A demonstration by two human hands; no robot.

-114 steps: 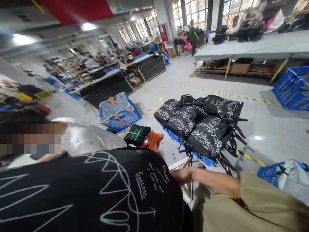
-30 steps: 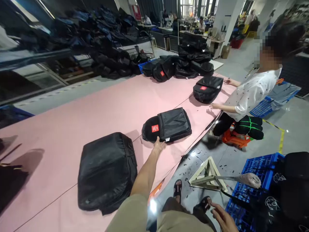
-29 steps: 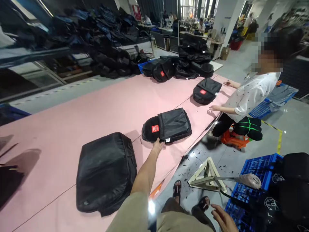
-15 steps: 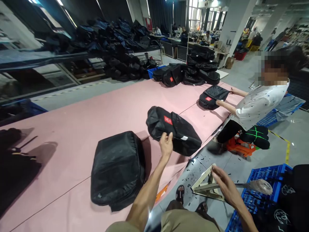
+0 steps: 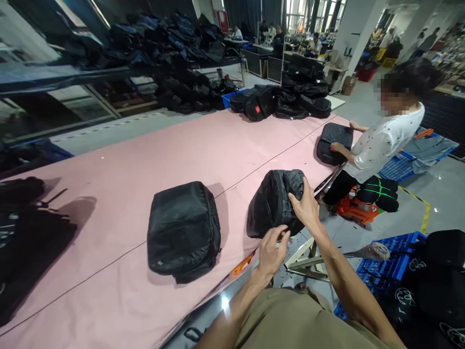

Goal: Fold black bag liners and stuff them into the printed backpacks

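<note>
A black backpack (image 5: 267, 208) stands tilted near the front edge of the pink-covered table (image 5: 119, 194), its grey-black lining showing at the near side. My right hand (image 5: 308, 206) grips the bag at that side, thumb on the lining and fingers over the edge. Just below, at the bag's lower edge, is my left hand (image 5: 271, 254), its fingers loosely curved and the thumb apart; whether it touches the fabric is unclear. A second black backpack (image 5: 181, 228) lies flat to the left.
Across the table a co-worker (image 5: 385, 131) handles another black bag (image 5: 334, 140). Piled bags (image 5: 301, 92) stand at the far end, and more dark bags (image 5: 32, 242) lie at the left. A blue crate (image 5: 385, 261) with black bags stands on the floor at right.
The backpack has turned, so its red label no longer shows and its lining faces me. My right hand has come up from beside the table onto it; my left hand has let go and moved lower.
</note>
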